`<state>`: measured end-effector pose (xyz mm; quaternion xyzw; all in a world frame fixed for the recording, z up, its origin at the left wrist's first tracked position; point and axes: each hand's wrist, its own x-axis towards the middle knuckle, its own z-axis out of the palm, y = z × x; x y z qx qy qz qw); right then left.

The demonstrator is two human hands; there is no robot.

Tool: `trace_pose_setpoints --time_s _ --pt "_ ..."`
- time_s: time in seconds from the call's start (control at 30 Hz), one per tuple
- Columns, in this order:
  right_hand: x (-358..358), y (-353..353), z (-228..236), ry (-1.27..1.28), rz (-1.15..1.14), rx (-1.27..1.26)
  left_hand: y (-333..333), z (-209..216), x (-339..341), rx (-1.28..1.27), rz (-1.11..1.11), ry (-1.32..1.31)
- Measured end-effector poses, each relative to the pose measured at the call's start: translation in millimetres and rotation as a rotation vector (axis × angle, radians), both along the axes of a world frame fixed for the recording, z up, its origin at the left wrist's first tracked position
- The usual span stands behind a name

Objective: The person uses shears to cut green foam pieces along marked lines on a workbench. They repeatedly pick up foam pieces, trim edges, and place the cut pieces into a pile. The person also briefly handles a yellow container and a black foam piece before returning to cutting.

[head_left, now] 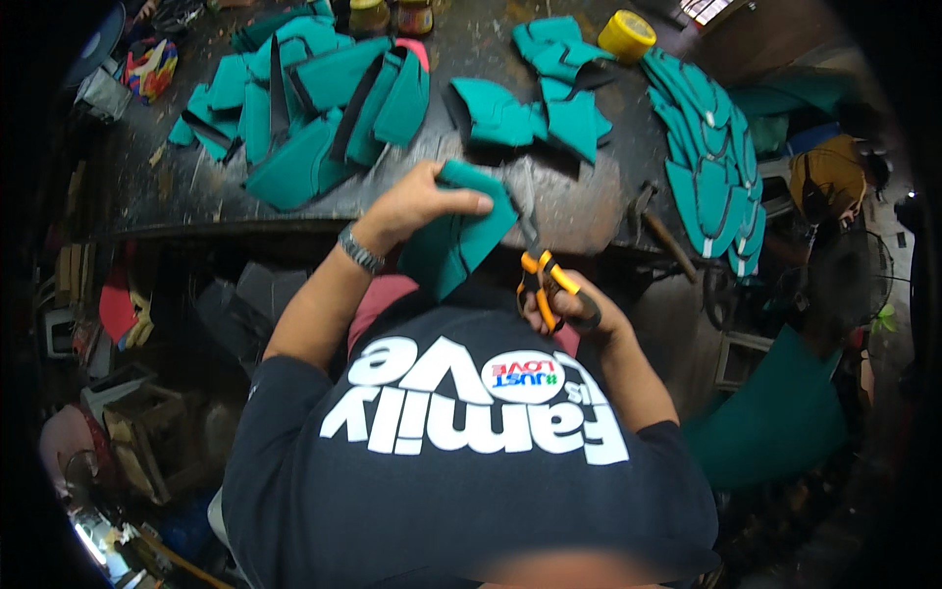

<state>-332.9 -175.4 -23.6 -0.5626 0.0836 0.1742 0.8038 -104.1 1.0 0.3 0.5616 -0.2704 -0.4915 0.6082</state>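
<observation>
A teal fabric piece with a dark line across it [469,231] is pinched in my left hand [422,204], thumb on its upper face. My right hand [571,302] is closed round the orange and black handles of a pair of scissors [530,236]. The blades point away from me, beside the right edge of the teal piece. Whether they touch the fabric I cannot tell. Both hands are at the near edge of the dark workbench [579,206].
A heap of teal pieces [314,147] lies on the bench's left, with a smaller group [500,116] right of centre. Overlapping teal pieces [708,167] line the right side. A hammer [667,231] rests at the near right edge. A yellow-lidded jar [626,36] stands farther back.
</observation>
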Motion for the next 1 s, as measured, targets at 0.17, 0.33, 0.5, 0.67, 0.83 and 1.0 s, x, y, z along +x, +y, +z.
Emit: trace_pose_setpoints --time_s 0.17,0.33,0.5,0.67,0.83,1.0 --pt "-0.1 -3.3 4.3 -0.048 0.004 -0.087 0.5 4.8 -6.8 0.034 0.045 -0.065" --pt "-0.5 0.7 8.3 0.041 -0.056 -0.161 4.5 8.4 -10.4 0.030 0.054 -0.064" --pt "-1.7 3.3 8.5 0.057 -0.052 -0.182 5.6 6.9 -10.4 0.041 0.058 -0.054" --pt "-1.7 2.6 8.9 0.070 -0.021 -0.236 5.4 4.7 -10.7 0.042 0.048 -0.060" --pt "0.0 1.5 9.3 0.072 0.003 -0.220 6.4 2.1 -9.3 0.049 0.050 -0.048" --pt "0.8 0.2 5.1 0.090 -0.026 -0.226 4.5 -3.6 -8.9 0.038 0.065 -0.054"
